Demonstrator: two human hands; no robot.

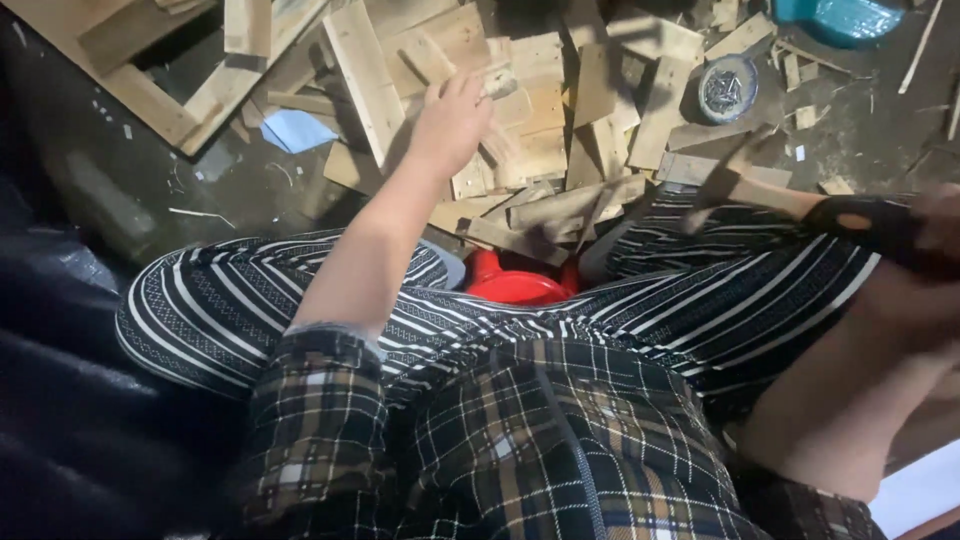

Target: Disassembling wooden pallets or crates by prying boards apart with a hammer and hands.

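Over scrap wood [560,110], left hand [452,122] reaches out; right hand [935,235] grips hammer [745,180].

My shirt [520,450] is a plaid of dark navy, brown and white lines. My trousers [250,310] are black with thin white stripes and bands of small white patterning. Between my knees sits a bright red stool [515,285]. The wood scraps [540,120] ahead of me are pale tan. The floor [120,190] is dark grey. A light blue scrap [295,130] lies on it. A turquoise object [840,18] shows at the top edge, beside a round bowl [727,88] patterned blue and white.
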